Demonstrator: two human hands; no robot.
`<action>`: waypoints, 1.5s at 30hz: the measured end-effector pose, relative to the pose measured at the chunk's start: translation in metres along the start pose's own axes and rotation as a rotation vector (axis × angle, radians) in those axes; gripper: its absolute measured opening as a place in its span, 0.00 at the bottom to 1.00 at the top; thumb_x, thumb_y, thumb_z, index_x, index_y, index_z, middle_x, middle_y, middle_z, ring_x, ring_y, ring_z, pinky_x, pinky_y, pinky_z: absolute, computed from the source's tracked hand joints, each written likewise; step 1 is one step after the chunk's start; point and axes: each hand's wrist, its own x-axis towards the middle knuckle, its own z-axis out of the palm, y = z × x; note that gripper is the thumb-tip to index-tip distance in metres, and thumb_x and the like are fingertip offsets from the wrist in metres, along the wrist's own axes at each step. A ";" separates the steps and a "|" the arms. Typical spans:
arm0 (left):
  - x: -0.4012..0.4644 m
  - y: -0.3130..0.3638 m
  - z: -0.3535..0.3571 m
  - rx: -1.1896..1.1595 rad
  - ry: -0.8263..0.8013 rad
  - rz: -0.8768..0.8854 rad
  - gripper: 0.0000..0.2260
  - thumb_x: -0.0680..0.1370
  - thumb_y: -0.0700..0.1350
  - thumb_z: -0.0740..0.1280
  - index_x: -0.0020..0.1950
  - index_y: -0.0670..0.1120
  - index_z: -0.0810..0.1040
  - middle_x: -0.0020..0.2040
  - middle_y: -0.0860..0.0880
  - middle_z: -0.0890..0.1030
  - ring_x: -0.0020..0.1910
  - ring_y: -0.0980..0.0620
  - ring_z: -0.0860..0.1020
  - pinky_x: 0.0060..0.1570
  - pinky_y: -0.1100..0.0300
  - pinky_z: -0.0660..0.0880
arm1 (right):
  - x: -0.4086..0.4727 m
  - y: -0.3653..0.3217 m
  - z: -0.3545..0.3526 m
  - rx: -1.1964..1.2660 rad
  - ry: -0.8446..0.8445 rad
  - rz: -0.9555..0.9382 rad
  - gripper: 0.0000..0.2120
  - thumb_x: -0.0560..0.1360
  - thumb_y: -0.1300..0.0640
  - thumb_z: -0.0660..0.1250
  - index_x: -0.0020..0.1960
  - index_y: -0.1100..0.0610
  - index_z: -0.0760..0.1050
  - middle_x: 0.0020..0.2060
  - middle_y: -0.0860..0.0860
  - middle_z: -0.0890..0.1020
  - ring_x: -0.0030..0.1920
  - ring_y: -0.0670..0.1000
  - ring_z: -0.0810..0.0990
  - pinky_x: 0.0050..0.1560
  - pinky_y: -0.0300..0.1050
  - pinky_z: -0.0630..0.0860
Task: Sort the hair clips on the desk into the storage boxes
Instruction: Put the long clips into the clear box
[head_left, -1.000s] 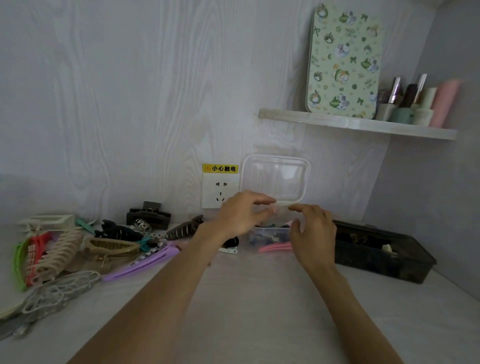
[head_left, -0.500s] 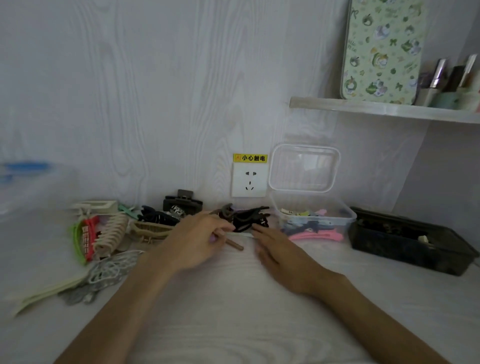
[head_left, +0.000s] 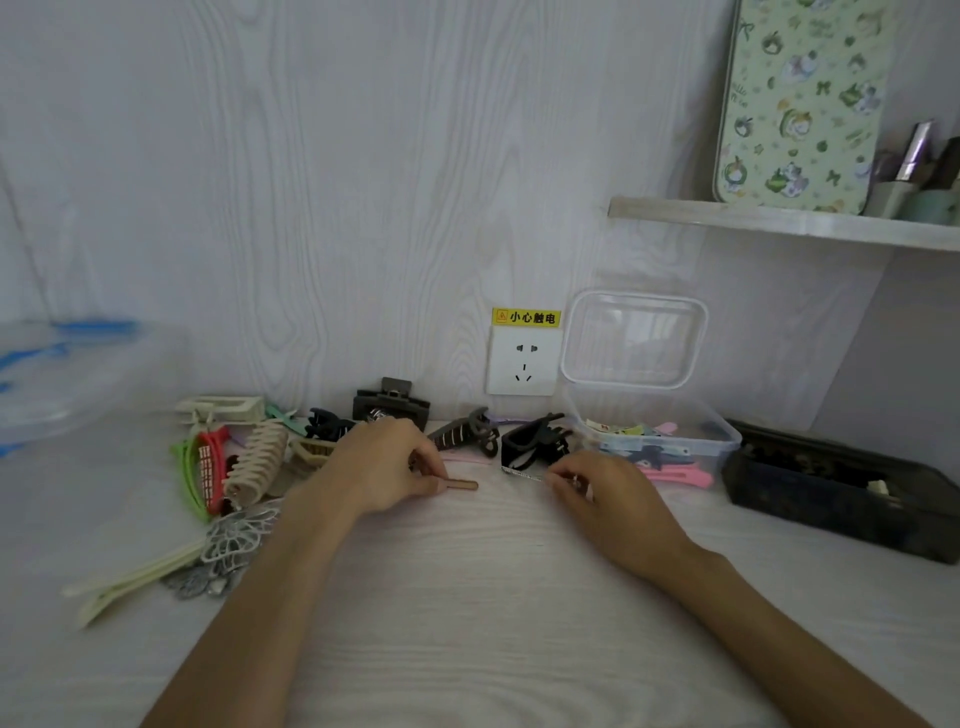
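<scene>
My left hand (head_left: 387, 467) rests on the desk and pinches one end of a small brown flat clip (head_left: 462, 485). My right hand (head_left: 597, 491) pinches the end of a thin silver glitter clip (head_left: 522, 474) lying on the desk. A clear storage box (head_left: 660, 436) with its lid standing open holds several small pastel clips, just right of my right hand. A dark storage box (head_left: 841, 493) sits further right. A pile of claw clips (head_left: 260, 457) lies to the left, and black claw clips (head_left: 532, 444) sit behind my hands.
A wall socket (head_left: 523, 364) with a yellow warning label is behind the clips. A shelf (head_left: 779, 223) at the upper right carries a patterned tin and cosmetics. A clear plastic bin (head_left: 67, 374) with blue marks stands at the far left.
Both hands left the clear box and came down to the desk in front of the clip pile. The left now pinches the brown clip, the right the silver one. The view shifted left.
</scene>
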 end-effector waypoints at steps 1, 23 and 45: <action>-0.001 -0.003 -0.002 0.020 0.016 -0.029 0.07 0.71 0.53 0.72 0.47 0.57 0.84 0.42 0.59 0.79 0.45 0.58 0.77 0.45 0.62 0.72 | 0.003 -0.004 -0.001 -0.001 0.007 -0.011 0.09 0.77 0.52 0.61 0.52 0.49 0.79 0.45 0.44 0.81 0.44 0.44 0.76 0.48 0.43 0.75; -0.006 -0.020 -0.013 -0.083 -0.068 -0.180 0.07 0.68 0.50 0.74 0.45 0.58 0.84 0.44 0.60 0.82 0.48 0.58 0.78 0.51 0.58 0.76 | 0.051 -0.046 0.044 -0.236 -0.097 -0.153 0.17 0.78 0.62 0.57 0.65 0.50 0.71 0.56 0.49 0.75 0.57 0.52 0.72 0.50 0.47 0.72; 0.016 0.061 0.022 -0.289 0.481 0.051 0.09 0.78 0.50 0.64 0.55 0.56 0.80 0.49 0.58 0.83 0.46 0.58 0.79 0.42 0.62 0.74 | 0.026 0.040 -0.037 -0.148 0.469 0.243 0.07 0.72 0.59 0.68 0.48 0.52 0.82 0.44 0.53 0.85 0.48 0.58 0.79 0.54 0.56 0.73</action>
